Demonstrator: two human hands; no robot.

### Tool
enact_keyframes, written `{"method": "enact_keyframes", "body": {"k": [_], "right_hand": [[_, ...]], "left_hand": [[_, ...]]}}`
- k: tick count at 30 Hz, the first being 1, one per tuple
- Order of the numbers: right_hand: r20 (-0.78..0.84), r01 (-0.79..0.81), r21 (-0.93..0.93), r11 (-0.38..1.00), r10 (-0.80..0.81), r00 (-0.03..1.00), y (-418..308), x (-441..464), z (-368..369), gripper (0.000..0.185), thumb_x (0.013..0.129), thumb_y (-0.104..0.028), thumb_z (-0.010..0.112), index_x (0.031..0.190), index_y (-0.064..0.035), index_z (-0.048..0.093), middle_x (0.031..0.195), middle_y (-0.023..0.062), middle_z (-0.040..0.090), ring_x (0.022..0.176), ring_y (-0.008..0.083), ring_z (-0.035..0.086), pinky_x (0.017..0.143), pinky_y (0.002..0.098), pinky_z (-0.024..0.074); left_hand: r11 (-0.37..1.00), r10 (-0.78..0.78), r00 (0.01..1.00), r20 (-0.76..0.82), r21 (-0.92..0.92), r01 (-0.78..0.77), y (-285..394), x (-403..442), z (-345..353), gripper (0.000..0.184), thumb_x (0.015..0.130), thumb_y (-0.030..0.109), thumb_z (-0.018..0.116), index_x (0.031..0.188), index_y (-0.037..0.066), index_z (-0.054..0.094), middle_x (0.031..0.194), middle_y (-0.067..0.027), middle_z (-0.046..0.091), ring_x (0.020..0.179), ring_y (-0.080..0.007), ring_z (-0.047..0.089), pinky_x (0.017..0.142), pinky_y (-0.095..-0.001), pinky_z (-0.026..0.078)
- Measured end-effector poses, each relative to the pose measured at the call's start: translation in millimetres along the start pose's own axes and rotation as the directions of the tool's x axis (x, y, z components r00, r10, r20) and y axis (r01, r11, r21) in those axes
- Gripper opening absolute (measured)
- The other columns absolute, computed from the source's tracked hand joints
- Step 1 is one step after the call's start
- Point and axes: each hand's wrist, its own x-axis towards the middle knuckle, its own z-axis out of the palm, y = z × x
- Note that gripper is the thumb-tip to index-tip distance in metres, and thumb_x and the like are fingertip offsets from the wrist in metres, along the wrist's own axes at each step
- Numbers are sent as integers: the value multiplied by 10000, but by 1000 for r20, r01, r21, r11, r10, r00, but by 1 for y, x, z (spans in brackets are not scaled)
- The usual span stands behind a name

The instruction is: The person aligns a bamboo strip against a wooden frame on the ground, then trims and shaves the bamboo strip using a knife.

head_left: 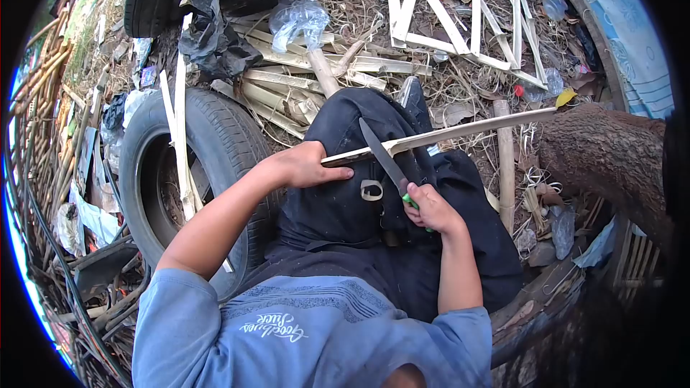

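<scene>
My left hand [310, 164] is closed around the near end of a long split bamboo strip [467, 130], which lies across above my thighs and points to the right. In my right hand [433, 210] is a knife [384, 156], its green handle partly covered by my fingers. The dark blade crosses the strip and touches it near a raised sliver of bamboo. A small pale curl [371, 190] rests on my dark trousers below the strip.
An old tyre [241, 126] stands at my left, with bamboo strips [180, 115] leaning in it. Ahead lie a split bamboo pile [287, 86] and a lattice of pale strips [474, 14]. A thick tree trunk [604, 154] is at the right.
</scene>
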Motion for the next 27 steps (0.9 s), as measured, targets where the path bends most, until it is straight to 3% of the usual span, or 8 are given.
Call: {"method": "enact_keyframes", "body": {"k": [3,7,12,15,18,21,25,27], "right_hand": [[-84,-2,185,983,18,996,3,0,-4,620,957,-603,370,593,-101,360,508,-42,317,406,52,282,377,211,233],[-185,253,327,910,-201,962,12,-3,-10,643,941,-641,349,597,-98,361,473,-29,300,379,51,281,355,212,228],[-324,265,283,922,-168,931,7,-2,2,591,968,-566,384,593,-111,331,496,-27,318,379,52,291,355,206,247],[-388,336,213,917,-237,891,6,-2,10,492,938,-401,571,601,-109,365,521,-32,362,425,43,328,397,214,284],[-511,280,-287,916,-394,764,-1,-8,35,358,764,-172,784,626,-97,463,565,-53,431,548,26,378,490,239,331],[-482,241,-481,843,-484,730,4,-20,67,334,743,-144,783,638,-18,492,528,3,477,490,68,431,473,268,372],[-546,230,-447,864,-468,695,42,-24,96,252,730,-130,775,697,1,563,567,63,570,518,168,601,526,295,469],[-534,241,-519,820,-532,658,59,-21,104,226,695,-111,803,773,-4,620,609,46,560,552,147,586,548,294,478]], "left_hand": [[1000,1,1000,1,-4,-1,0,0,0,732,775,657,615,857,-68,678,814,-214,666,802,-291,665,721,-371,498],[1000,4,1000,2,-8,-4,2,-2,0,757,773,663,614,858,-87,670,818,-217,665,797,-284,663,715,-372,496],[1000,19,1000,-1,4,-19,-3,3,0,781,770,678,608,820,-100,661,805,-212,663,783,-285,662,705,-370,497],[999,34,999,35,4,-34,-11,11,-2,785,766,704,594,739,-78,656,755,-187,654,744,-273,657,671,-359,494],[996,74,987,145,-51,-67,-29,26,0,801,802,737,509,634,-35,640,563,-118,586,528,-227,599,547,-337,479],[987,139,967,214,-112,-117,-32,23,-3,809,873,705,413,644,-34,649,494,-93,546,457,-205,578,514,-324,483],[960,168,963,212,-257,-111,-35,18,1,851,941,663,278,681,-51,662,444,-72,505,464,-192,600,526,-312,503],[955,199,953,227,-264,-136,-36,16,0,843,950,645,276,686,-59,658,469,-93,551,494,-196,628,553,-309,518]]}}
